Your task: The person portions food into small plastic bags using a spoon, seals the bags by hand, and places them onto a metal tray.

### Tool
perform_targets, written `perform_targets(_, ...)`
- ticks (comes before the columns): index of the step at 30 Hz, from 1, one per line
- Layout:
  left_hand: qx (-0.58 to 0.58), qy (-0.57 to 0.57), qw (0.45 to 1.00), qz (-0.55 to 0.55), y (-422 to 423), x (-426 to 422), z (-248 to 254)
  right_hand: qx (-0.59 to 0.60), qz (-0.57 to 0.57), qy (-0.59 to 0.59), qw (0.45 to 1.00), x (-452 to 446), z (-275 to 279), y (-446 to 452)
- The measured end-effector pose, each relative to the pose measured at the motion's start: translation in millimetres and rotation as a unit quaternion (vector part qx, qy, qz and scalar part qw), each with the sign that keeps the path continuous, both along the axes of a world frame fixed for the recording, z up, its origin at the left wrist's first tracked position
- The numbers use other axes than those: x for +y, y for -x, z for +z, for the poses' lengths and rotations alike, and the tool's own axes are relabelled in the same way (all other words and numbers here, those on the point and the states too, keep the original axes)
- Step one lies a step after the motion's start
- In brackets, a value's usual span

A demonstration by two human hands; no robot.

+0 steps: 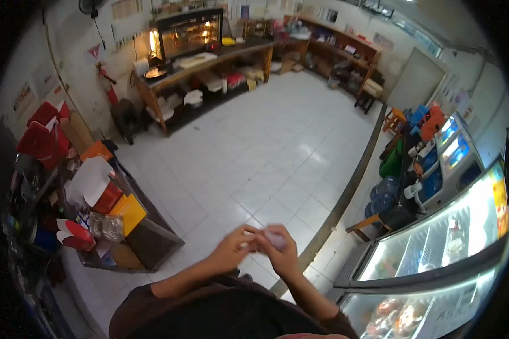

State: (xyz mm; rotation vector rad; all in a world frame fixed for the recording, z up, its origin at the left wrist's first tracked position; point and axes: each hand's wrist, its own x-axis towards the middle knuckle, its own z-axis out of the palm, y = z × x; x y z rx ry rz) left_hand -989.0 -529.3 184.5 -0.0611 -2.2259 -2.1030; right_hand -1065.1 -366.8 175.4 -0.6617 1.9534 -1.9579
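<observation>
Both hands meet in front of my body, above the tiled floor. My right hand (284,257) is closed around a small pale, pinkish-white bundle (276,239), soft-looking and blurred; its kind cannot be made out. My left hand (236,248) touches the right at the fingertips. Its fingers are bent and pinched together, and what they grip, if anything, is too small and smeared to name.
A counter (158,248) with boxes and a yellow folder (131,213) stands at left. A lit display cabinet (189,33) sits on the back bench. Glass-door fridges (430,243), water bottles (383,195) and a table are at right. White floor tiles (237,152) lie between.
</observation>
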Motion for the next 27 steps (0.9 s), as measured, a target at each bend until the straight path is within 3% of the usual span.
perform_targets(1,-0.023,0.008,0.999,0.023,21.5,-17.6,-1.2,-0.066,0.045,0.073,0.994,-17.3,6.0,25.2)
perform_targets(2,-0.029,0.007,0.999,0.027,40.0,-31.0,-0.7,-0.072,0.049,0.071,0.994,-31.9,5.6,51.8)
perform_targets(4,-0.093,-0.032,0.988,0.115,85.3,-57.2,1.1,-0.028,0.133,0.043,0.99,-62.9,0.1,112.4)
perform_targets(6,-0.057,-0.036,0.985,0.156,139.2,-79.7,-12.2,0.027,0.14,0.037,0.989,-91.5,-13.7,169.7)
perform_targets(9,-0.051,-0.002,0.98,0.191,237.4,-121.4,-30.5,-0.044,0.132,0.052,0.989,-128.0,-19.3,262.3)
perform_targets(12,-0.025,0.042,0.983,0.178,350.6,-164.8,-21.5,-0.248,0.045,-0.012,0.968,-139.9,-12.9,363.2)
perform_targets(14,-0.026,-0.002,0.99,0.141,438.6,-185.7,-3.6,-0.246,-0.024,0.027,0.969,-148.5,-0.3,434.6)
perform_targets(16,-0.045,-0.025,0.998,0.024,518.3,-194.7,-2.8,-0.212,-0.073,0.031,0.974,-138.6,14.2,493.6)
perform_targets(21,-0.057,0.032,0.974,-0.217,713.0,-186.9,9.2,-0.171,-0.17,0.035,0.97,-114.6,7.9,649.1)
perform_targets(25,-0.081,-0.027,0.959,-0.271,860.8,-169.9,-7.1,-0.126,-0.232,0.009,0.965,-104.9,-15.6,785.7)
perform_targets(27,-0.061,-0.047,0.968,-0.24,931.7,-165.1,-17.9,-0.093,-0.224,-0.018,0.97,-109.9,-14.8,870.0)
